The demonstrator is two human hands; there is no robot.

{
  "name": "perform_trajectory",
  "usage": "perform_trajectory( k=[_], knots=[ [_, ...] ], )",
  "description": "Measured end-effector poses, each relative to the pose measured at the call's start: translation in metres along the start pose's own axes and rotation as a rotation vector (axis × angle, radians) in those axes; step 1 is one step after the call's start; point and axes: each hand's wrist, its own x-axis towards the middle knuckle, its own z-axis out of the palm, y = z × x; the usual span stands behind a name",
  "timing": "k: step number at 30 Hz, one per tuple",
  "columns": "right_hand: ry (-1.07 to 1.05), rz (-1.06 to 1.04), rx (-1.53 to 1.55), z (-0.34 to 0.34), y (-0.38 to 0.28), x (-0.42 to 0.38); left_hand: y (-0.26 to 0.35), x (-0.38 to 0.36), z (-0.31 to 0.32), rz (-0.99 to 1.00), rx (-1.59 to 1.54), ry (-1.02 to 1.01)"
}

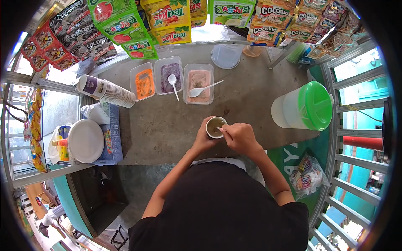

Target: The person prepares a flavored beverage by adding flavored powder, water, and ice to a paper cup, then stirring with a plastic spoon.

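Observation:
A paper cup (217,127) with a murky liquid inside stands near the counter's front edge. My left hand (203,136) is wrapped round its left side. My right hand (240,137) is closed over the cup's right rim, pinching the end of a small white utensil (220,129) that dips into the liquid. Beyond the cup are three open plastic tubs: one with orange contents (144,83), one with purple contents (166,72) and a white spoon (173,85), and one with pink contents (198,77) and a white spoon (200,89) resting across it.
Stacked paper cups (109,91) lie at the left, above a blue basket (114,138) and a round white lid (86,141). A green-lidded container (315,105) is at the right. Drink sachets (169,14) hang along the top. A plastic bag (309,176) lies at lower right.

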Motion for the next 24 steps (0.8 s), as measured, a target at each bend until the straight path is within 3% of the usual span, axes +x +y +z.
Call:
perform_trajectory(
  k=[24],
  knots=[
    [0.014, 0.047, 0.107, -0.0025, 0.0005, 0.0000, -0.0029, -0.0002, 0.0003, -0.006, 0.041, 0.004]
  ],
)
